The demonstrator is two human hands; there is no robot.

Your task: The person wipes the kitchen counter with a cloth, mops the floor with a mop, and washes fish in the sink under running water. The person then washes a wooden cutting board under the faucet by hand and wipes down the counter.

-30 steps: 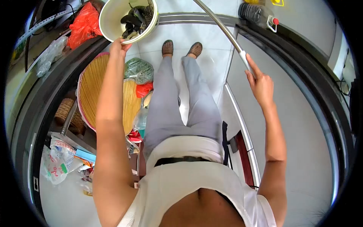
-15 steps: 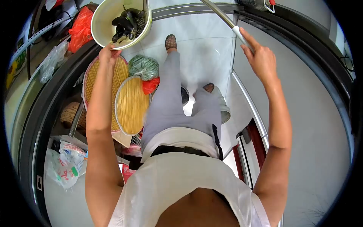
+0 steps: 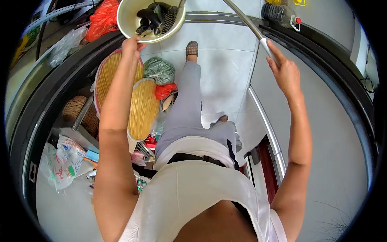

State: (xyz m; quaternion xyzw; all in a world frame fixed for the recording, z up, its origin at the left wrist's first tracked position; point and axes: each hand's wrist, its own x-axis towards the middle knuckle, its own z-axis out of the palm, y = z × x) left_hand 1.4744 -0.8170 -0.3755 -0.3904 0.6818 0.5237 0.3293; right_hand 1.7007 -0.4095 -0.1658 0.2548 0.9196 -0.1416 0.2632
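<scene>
Up at the top left, my left hand [image 3: 131,47] grips the near rim of a cream basin [image 3: 125,21]. Several dark eggplants [image 3: 150,17] lie inside it, beside a dark perforated piece [image 3: 169,21] whose kind I cannot make out. A thin metal handle rises from the basin past the top edge. On the right, my right hand [image 3: 286,69] is closed around the white grip of a metal pole [image 3: 250,26]. The pole slants up and left out of view, so its far end is hidden.
Two woven round trays [image 3: 144,109] lean at left, near a green plastic bag [image 3: 159,70] and a small red bag [image 3: 165,91]. A dark door track [image 3: 221,18] crosses the floor ahead. A large plastic bottle [image 3: 280,15] stands beyond it. A grey panel [image 3: 322,109] is at right.
The basin and both hands have shifted right in view, still held the same way. My legs have changed position in a step. More of the bottle beyond the track shows.
</scene>
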